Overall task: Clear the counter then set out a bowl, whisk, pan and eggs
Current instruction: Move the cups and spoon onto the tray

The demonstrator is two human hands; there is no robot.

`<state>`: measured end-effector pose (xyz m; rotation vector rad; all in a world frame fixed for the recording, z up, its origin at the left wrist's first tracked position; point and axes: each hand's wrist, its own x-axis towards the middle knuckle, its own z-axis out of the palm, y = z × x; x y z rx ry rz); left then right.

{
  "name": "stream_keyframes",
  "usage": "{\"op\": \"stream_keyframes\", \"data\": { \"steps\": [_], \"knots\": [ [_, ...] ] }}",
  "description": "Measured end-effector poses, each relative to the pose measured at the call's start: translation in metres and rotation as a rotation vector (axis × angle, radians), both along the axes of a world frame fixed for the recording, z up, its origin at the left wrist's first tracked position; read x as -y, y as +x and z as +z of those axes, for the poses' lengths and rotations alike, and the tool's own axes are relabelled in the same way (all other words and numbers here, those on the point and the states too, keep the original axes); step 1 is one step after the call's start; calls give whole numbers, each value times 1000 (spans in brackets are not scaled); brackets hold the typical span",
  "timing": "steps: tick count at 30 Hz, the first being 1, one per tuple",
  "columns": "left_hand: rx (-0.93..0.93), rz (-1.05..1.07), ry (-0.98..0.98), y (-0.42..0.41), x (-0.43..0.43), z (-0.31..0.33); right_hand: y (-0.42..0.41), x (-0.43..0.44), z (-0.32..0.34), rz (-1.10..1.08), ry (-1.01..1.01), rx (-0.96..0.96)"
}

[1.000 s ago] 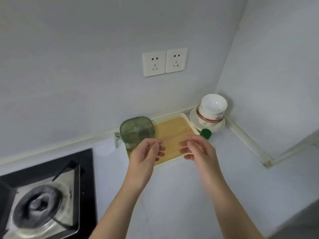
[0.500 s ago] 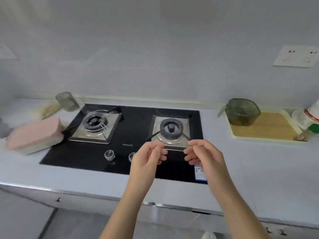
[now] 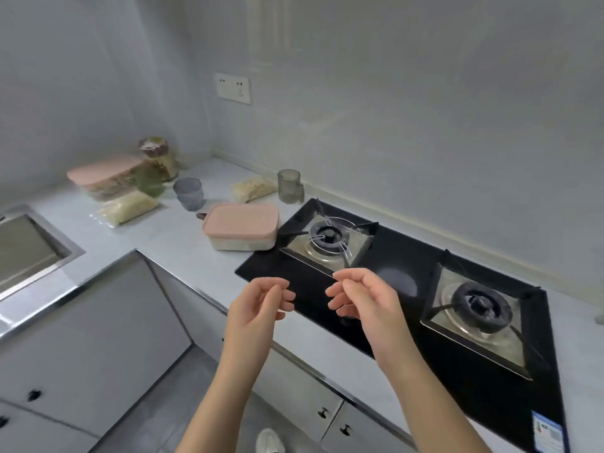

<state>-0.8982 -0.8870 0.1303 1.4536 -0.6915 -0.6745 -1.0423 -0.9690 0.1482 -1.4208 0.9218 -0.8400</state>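
My left grip [image 3: 261, 305] and right grip [image 3: 362, 302] hover loosely curled, holding nothing, above the front edge of the black glass two-burner hob [image 3: 402, 256]. Beyond, on the pale grey table [image 3: 170, 237], a pink-lidded rectangular plastic box [image 3: 242, 232] sits against the hob's left corner. It looks stiff and probably light, best taken by both short ends. Farther back, a ribbed grey tumbler [image 3: 188, 192] and a green glass mug [image 3: 289, 186] look fragile and slick. A clear soft bag of pale strands [image 3: 129, 207] should sag, so I'd scoop underneath. No bowl, whisk, pan or eggs in view.
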Motion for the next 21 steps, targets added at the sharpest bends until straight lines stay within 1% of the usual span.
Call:
{"op": "stream_keyframes", "data": {
  "steps": [3, 7, 12, 14, 16, 17, 19, 21],
  "knots": [
    [10, 64, 6, 49, 9, -3, 56, 18, -8, 61, 6, 9],
    [45, 134, 16, 137, 31, -9, 150, 54, -18, 136, 32, 39],
    [48, 209, 21, 228, 54, -5, 243, 92, -13, 211, 26, 27],
    [39, 260, -2, 262, 63, -4, 280, 107, -8, 250, -2, 26],
    [16, 313, 21, 298, 66, -14, 322, 119, -8, 308, -6, 3],
    [15, 324, 28, 315, 67, -17, 344, 124, -8, 329, -5, 0],
    [-4, 330, 53, 330, 65, -23, 360, 129, -10, 345, 4, -13],
    [-12, 354, 62, 369, 69, -30, 398, 138, -16, 362, 6, -35]
  ]
}}
